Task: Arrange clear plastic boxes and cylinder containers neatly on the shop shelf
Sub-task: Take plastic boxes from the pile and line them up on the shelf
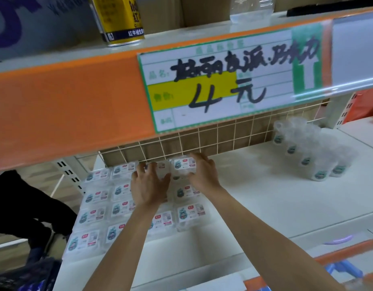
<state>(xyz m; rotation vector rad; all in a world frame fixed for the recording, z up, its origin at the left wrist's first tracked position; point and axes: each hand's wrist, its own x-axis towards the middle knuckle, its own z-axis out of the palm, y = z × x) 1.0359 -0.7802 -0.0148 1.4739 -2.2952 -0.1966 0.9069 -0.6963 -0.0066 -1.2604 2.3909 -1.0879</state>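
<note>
Head view: right hand (203,172) grips a labelled clear box (184,165) at the far end of the box rows (97,215) on the white shelf (265,198), left hand (149,184) spread flat just left of it, cylinder containers (307,153) clustered far right.

White-and-green paper price card (223,80) on the orange shelf-edge strip (66,106) bore printed "品名" and handwritten "4 元"; yellow cylindrical can (120,19) above showed "红牛"; stickers on the clear plastic boxes (184,163) were too small to read.
</note>
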